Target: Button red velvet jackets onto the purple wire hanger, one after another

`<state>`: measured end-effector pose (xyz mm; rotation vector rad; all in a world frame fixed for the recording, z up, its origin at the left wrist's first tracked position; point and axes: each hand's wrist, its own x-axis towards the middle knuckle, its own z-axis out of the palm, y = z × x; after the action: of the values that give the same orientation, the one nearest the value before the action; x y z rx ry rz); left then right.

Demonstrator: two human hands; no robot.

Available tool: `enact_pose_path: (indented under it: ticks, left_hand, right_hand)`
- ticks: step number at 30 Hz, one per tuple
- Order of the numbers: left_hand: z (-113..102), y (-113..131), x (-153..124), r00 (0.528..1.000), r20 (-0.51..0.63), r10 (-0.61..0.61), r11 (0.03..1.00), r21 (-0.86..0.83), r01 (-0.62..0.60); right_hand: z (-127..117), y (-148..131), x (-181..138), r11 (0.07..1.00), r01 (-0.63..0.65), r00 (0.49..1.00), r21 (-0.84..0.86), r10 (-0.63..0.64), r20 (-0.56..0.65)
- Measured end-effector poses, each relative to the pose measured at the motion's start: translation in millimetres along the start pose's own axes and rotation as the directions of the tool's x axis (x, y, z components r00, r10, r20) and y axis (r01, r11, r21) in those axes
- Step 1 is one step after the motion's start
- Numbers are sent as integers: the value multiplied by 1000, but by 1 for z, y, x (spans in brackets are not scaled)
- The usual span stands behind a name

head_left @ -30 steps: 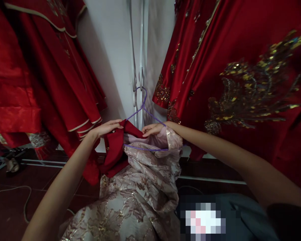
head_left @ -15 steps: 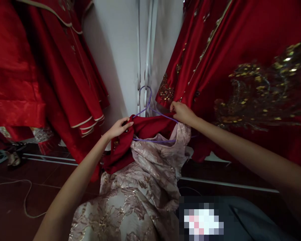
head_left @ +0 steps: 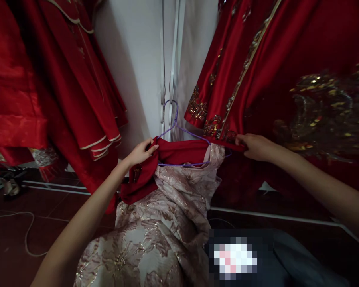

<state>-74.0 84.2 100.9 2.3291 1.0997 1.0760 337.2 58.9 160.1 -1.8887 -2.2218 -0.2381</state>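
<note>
A purple wire hanger (head_left: 179,129) hangs in front of a white wall, its hook near two white rails. A dark red garment (head_left: 179,151) is stretched across the hanger between my hands. My left hand (head_left: 142,152) pinches its left end, where the cloth droops down. My right hand (head_left: 255,146) is closed on its right end, pulled out to the right. A pink and gold brocade dress (head_left: 164,215) hangs below on the same hanger and spills toward me.
Red satin gowns with cream piping (head_left: 62,91) hang at the left. Red gowns with gold embroidery (head_left: 287,79) hang at the right, close to my right hand. A white cable (head_left: 26,235) lies on the dark floor. Shoes (head_left: 10,187) sit at far left.
My right hand has moved from the hanger's middle out to the right, drawing the red garment taut across the hanger. My left hand has stayed at the left end.
</note>
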Motion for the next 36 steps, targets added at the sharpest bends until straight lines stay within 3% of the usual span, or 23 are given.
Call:
enact_pose_path:
  ticks: [3, 5, 9, 11, 14, 17, 20, 23, 26, 28, 31, 33, 35, 36]
  left_hand:
    - [2, -1, 0, 1000, -13, 5, 1000, 19, -5]
    - [4, 0, -1, 1000, -20, -3, 999, 33, 4]
    - [8, 11, -4, 1000, -17, 0, 999, 46, 1]
    - [11, 18, -6, 1000, -18, 9, 998, 64, -8]
    - [15, 25, -9, 999, -29, 16, 995, 94, -13]
    - [16, 23, -7, 999, -47, 7, 991, 131, -1]
    - [12, 14, -2, 997, -80, -8, 982, 187, 23]
    - [7, 8, -2, 994, -107, 5, 961, 276, 24]
    - [13, 10, -15, 973, -225, 56, 912, 408, 42]
    - [24, 14, -29, 937, -347, 45, 893, 434, 118]
    - [44, 21, -48, 901, -415, -124, 927, 275, 254]
    - [56, 27, -54, 877, -426, -221, 946, 123, 299]
    - [66, 37, -53, 868, -443, -223, 966, 20, 259]
    - [71, 43, -51, 885, -423, -193, 978, -9, 209]
  right_hand:
    - [-7, -11, -16, 970, 59, 990, 238, -87, 107]
    - [-5, -23, -25, 904, 28, 992, 426, -77, 100]
    - [16, -48, -30, 746, -105, 986, 658, 166, -30]
    - [30, -57, -26, 746, -111, 971, 656, 223, -89]
    - [45, -77, -19, 810, 16, 969, 586, 131, -208]
    - [54, -119, -23, 818, 116, 952, 563, 70, -298]
    - [62, -174, -39, 735, 289, 942, 613, -104, -319]
    - [68, -204, -54, 660, 349, 933, 665, -184, -308]
    - [69, -197, -61, 651, 349, 931, 674, -159, -329]
    - [69, -181, -62, 675, 325, 932, 662, -109, -347]
    - [70, -163, -61, 681, 290, 940, 672, -70, -334]
    - [73, -159, -59, 632, 303, 942, 713, -86, -324]
    - [78, -162, -54, 554, 323, 942, 767, -114, -315]
    - [81, -164, -51, 512, 327, 944, 795, -130, -304]
